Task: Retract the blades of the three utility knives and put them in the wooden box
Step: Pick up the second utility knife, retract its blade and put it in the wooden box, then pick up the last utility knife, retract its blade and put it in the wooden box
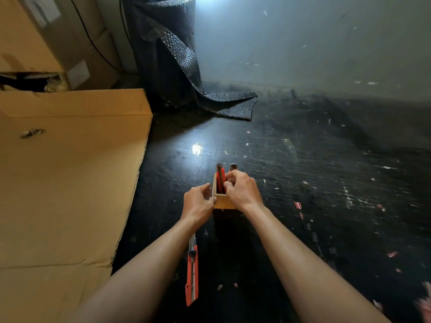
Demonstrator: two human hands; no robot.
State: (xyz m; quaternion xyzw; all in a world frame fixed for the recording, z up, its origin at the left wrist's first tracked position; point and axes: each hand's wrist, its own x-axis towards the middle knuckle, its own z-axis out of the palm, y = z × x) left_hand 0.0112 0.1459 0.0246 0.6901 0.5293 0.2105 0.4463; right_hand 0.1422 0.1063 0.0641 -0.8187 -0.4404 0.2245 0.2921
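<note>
A small wooden box (223, 202) stands on the dark floor in the middle of the view. Two red utility knives stand upright in it: one (220, 179) at the left, and another (233, 167) whose dark tip shows above my fingers. My left hand (198, 203) grips the box's left side. My right hand (241, 190) is closed over the box's right side and around the second knife. A third red utility knife (192, 273) lies flat on the floor between my forearms, a short length of blade showing at its far end.
A large flat cardboard sheet (65, 173) covers the floor at the left, with cardboard boxes (35, 38) behind it. A roll of black bubble wrap (168, 54) stands at the back, its loose end trailing on the floor. Small red scraps (297, 205) lie at the right.
</note>
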